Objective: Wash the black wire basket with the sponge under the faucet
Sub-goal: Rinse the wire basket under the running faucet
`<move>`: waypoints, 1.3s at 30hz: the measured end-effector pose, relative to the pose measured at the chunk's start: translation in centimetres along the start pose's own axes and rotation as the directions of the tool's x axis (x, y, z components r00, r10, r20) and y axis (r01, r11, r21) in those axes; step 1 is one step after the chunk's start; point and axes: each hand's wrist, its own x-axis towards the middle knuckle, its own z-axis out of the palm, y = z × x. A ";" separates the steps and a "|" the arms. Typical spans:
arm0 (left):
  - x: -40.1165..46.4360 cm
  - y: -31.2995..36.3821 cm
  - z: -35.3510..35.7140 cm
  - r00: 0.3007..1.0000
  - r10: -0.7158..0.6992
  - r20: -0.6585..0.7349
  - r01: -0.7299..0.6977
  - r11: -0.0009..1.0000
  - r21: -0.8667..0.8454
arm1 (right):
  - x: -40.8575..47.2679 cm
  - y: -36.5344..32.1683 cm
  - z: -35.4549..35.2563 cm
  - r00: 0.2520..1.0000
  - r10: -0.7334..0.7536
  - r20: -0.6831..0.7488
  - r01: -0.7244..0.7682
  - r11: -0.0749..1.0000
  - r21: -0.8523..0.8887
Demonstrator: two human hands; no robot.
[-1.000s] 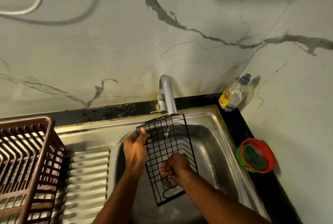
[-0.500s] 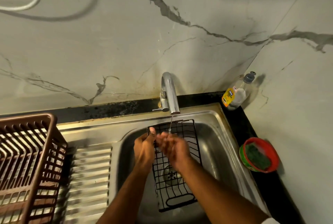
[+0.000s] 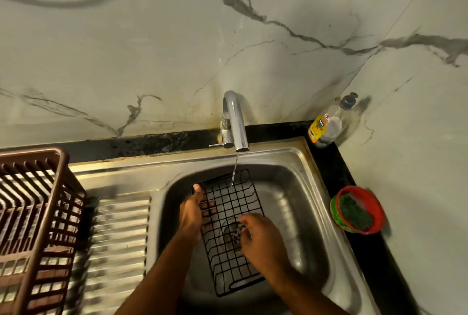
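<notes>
One black wire basket (image 3: 231,228), a flat-looking grid with raised ends, held tilted over the bowl of the steel sink (image 3: 291,203), its far end up under the faucet (image 3: 234,122) so that the thin stream (image 3: 235,170) lands on the upper wires and, I judge, runs down the length. My left hand (image 3: 192,216) grips the left edge, thumb on top near the upper corner and fingers curled through from beneath, which steadies the tilt. My right hand (image 3: 260,241) lies over the middle of the grid, above the drain, fingers curled and pressed to the wires; whether it holds anything I cannot tell, for no sponge shows in it. One green sponge (image 3: 354,213) sits in a red-rimmed bowl (image 3: 374,203) on the black worktop (image 3: 336,168) right of the sink, well apart from both hands, so I judge this is rinsing or rubbing by hand. One clear dish-soap bottle (image 3: 326,124) with a yellow label stands in the back corner by the wall. One ribbed drainboard (image 3: 119,238) lies left of the bowl, with one brown plastic rack (image 3: 33,218) beside it, likely where the basket will dry.
</notes>
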 end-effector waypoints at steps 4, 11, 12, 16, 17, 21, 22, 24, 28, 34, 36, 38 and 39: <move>1.2 -1.0 -0.6 0.997 -0.068 0.031 0.067 0.997 0.045 | -0.6 3.1 -1.5 0.965 0.027 -0.262 -0.080 0.978 -0.192; 3.3 -2.0 0.9 0.990 -0.127 0.056 0.116 0.978 0.173 | 0.8 7.2 1.0 0.922 0.324 0.210 -0.318 0.946 -0.065; 3.5 -2.1 1.3 0.992 -0.122 0.036 0.112 0.971 0.213 | 0.9 7.6 1.6 0.916 0.341 0.211 -0.340 0.940 -0.041; 4.9 -2.5 2.1 0.998 -0.032 -0.062 0.054 0.917 0.396 | 1.4 8.1 2.5 0.907 0.375 0.195 -0.376 0.926 -0.032; 5.4 -2.7 2.1 0.997 -0.004 -0.075 0.036 0.900 0.435 | 1.6 8.0 2.5 0.908 0.372 0.192 -0.369 0.928 -0.056; 6.3 -3.0 1.9 0.993 0.076 -0.090 -0.006 0.797 0.603 | 2.0 8.2 2.8 0.905 0.365 0.217 -0.351 0.931 -0.101; 6.5 -3.1 1.9 0.993 0.082 -0.089 -0.008 0.780 0.626 | 2.1 8.3 2.8 0.903 0.364 0.227 -0.348 0.931 -0.111; 7.1 -3.5 1.8 0.993 0.073 -0.092 0.003 0.769 0.640 | 2.2 8.4 2.9 0.901 0.366 0.234 -0.345 0.930 -0.125; 8.6 -4.5 1.4 0.993 0.068 -0.101 0.014 0.762 0.648 | 2.3 8.6 3.2 0.906 0.364 0.214 -0.341 0.930 -0.136; 6.5 -2.8 1.3 0.992 0.083 -0.092 -0.007 0.776 0.631 | 2.3 8.5 3.2 0.897 0.379 0.229 -0.362 0.925 -0.111; 5.1 -1.6 0.8 0.986 0.143 -0.090 -0.048 0.749 0.661 | 2.2 8.2 2.7 0.892 0.390 0.228 -0.381 0.921 -0.086; 3.6 -0.1 0.2 0.964 0.238 -0.117 -0.111 0.764 0.636 | 2.1 7.6 2.0 0.911 0.376 0.172 -0.366 0.927 -0.087; 3.0 0.7 0.0 0.948 0.291 -0.130 -0.155 0.778 0.609 | 2.2 7.3 1.5 0.929 0.347 0.126 -0.337 0.937 -0.094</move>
